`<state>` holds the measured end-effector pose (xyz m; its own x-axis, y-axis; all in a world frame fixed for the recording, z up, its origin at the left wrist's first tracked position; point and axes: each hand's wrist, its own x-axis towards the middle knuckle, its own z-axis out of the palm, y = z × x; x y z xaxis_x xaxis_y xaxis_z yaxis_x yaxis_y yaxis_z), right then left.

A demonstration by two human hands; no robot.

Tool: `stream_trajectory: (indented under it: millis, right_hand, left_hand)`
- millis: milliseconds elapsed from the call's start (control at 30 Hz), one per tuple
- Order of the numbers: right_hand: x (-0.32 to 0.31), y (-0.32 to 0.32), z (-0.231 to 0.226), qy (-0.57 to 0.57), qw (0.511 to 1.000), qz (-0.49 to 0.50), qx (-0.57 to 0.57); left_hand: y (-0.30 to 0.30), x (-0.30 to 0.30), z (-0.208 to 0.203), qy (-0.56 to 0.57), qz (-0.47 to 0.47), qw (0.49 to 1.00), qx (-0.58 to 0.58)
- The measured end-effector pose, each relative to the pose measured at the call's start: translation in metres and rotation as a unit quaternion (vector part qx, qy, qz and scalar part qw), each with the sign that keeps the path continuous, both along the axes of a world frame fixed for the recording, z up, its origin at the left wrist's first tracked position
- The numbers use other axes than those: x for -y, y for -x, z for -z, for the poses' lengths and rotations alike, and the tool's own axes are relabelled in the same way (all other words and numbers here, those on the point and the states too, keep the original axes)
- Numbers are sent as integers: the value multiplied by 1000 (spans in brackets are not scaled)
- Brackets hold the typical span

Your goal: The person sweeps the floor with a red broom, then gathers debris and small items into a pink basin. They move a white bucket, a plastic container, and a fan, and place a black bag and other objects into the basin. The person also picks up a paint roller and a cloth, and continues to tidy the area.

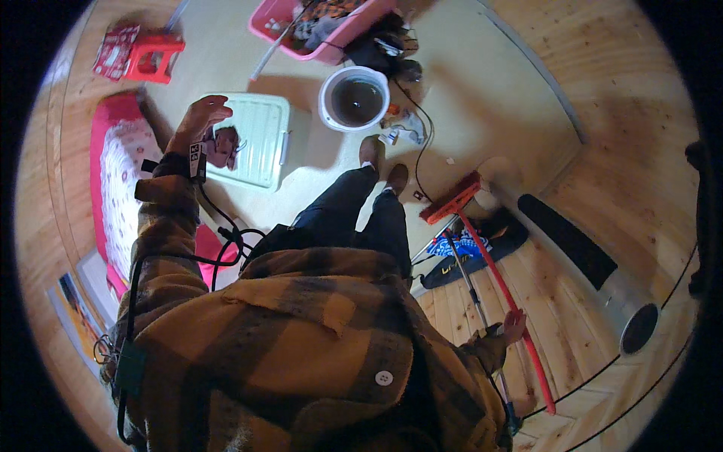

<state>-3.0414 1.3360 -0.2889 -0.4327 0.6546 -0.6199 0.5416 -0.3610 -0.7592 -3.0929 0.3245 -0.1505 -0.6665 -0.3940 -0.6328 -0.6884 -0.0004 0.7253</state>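
Observation:
My left hand (200, 119) is raised at the left, over the far left corner of a pale green lidded storage box (260, 135). Its fingers stretch out slightly bent, with nothing between them. Beside that wrist, a crumpled brownish-pink thing (224, 147) shows against the lid; its kind is unclear. At the lower right, my right hand (514, 326) is closed at the handle of a red broom (493, 264). The broom's bristle head (452, 199) points away from me, and its handle slants back past the hand. Part of the right-hand fingers is hidden.
A white bucket of dark water (355, 99) stands ahead of my feet. Behind it is a pink tub of clothes (331, 41). A red stool (154, 57) stands far left, a bed (124, 166) at left. A grey pole (471, 290) and metal pipe (580, 256) are at right.

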Motion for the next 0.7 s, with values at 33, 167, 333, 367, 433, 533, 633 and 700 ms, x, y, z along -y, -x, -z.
stream_trajectory:
  millis: [33, 167, 333, 367, 433, 533, 633, 700]
  right_hand:
    - [-6, -2, -2, -44, 999, -11, -1]
    - [-13, -5, -32, -34, 998, -29, 47]
    - [4, -37, -53, -107, 987, -69, 97]
    - [10, -48, -55, -144, 979, -110, 96]
    - [27, -73, -50, -253, 938, -227, 67]
    - [65, -118, -47, -220, 935, -247, 128]
    - [108, -149, -46, -192, 897, -293, 269]
    - [139, -148, -36, -169, 865, -356, 310]
  left_hand:
    - [-15, 3, 4, -23, -5, 1000, -11]
    - [-94, 14, 20, 9, -56, 998, 2]
    - [-168, 34, 38, 23, -63, 989, 132]
    - [-177, 38, 44, 10, -63, 988, 138]
    - [-192, 50, 55, -8, -51, 989, 137]
    - [-216, 76, 67, -9, -23, 992, 123]
    - [-244, 107, 75, 5, -51, 993, 108]
    - [-271, 121, 77, 3, -67, 994, 87]
